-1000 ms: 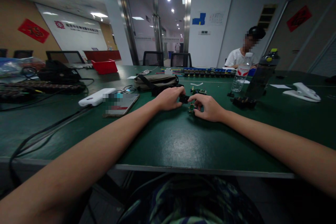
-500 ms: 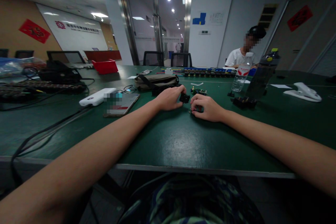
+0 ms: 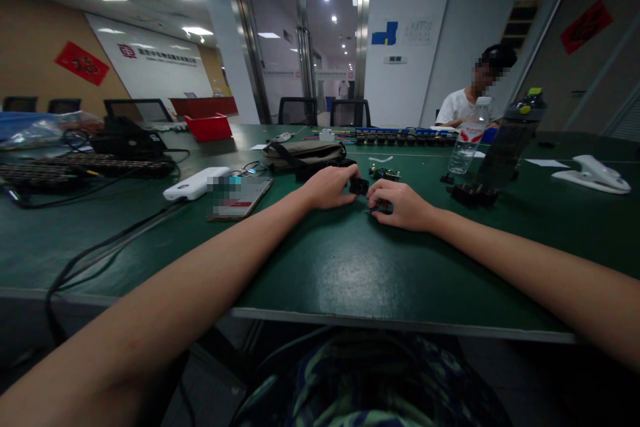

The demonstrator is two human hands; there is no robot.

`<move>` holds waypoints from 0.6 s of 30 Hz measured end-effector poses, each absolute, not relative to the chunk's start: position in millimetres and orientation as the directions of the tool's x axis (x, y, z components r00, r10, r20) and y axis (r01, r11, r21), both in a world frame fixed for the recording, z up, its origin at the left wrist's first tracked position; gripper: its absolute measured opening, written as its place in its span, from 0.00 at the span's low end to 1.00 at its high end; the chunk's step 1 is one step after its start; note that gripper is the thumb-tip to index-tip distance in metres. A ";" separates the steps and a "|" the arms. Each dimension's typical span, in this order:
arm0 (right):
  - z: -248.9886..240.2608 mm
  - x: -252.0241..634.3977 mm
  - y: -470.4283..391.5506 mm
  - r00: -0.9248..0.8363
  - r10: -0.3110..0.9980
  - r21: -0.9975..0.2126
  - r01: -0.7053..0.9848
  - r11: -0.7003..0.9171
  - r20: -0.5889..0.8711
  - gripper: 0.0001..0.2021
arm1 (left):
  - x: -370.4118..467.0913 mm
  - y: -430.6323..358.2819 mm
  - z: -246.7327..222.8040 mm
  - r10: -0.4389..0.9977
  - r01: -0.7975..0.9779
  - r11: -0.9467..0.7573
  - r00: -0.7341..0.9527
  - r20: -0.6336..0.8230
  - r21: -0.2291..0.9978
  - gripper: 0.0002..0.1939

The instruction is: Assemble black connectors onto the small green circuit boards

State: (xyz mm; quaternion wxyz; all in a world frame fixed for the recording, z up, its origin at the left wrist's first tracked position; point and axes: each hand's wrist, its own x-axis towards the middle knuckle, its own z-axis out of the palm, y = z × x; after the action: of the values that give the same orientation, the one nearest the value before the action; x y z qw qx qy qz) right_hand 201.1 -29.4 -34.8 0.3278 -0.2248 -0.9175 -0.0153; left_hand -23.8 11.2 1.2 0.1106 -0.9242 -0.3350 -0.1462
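Note:
Over the green table, my left hand grips a small black block-shaped part between thumb and fingers. Close on its right, my right hand is curled in a pinch around a small circuit board; the fingers cover most of that board. The two held pieces are near each other, and I cannot tell whether they touch. Just beyond my right hand lies a green circuit-board piece on the table.
Left of my hands are a phone, a white power bank with cables, and a grey bag behind. To the right stand a water bottle and a dark bottle. Another person sits across the table.
The whole view has shifted slightly, so everything appears a little further right. The black part looks slightly turned in my left hand. Both hands keep their holds.

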 end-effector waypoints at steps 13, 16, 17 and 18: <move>-35.6 202.3 -29.5 -0.694 0.389 -0.085 0.430 0.899 0.606 0.04 | -23.3 11.0 -1.9 0.599 0.667 -0.743 0.703 0.383 -0.062 0.21; -36.7 202.3 -28.3 -0.693 0.395 -0.085 0.437 0.895 0.603 0.04 | -23.5 10.9 -1.0 0.571 0.641 -0.765 0.724 0.388 -0.071 0.19; -37.0 202.4 -27.9 -0.691 0.397 -0.084 0.440 0.894 0.604 0.04 | -23.6 11.2 -0.5 0.552 0.622 -0.779 0.738 0.388 -0.075 0.17; -37.3 202.4 -27.6 -0.689 0.400 -0.083 0.445 0.892 0.605 0.05 | -23.8 11.5 -0.1 0.533 0.604 -0.793 0.750 0.391 -0.079 0.16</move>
State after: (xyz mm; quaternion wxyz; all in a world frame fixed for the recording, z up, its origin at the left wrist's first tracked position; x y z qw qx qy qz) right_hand 202.4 -27.6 -37.3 0.3204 -0.2302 -0.9182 -0.0350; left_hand -23.8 11.5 -0.1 0.1007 -0.9301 -0.3057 -0.1770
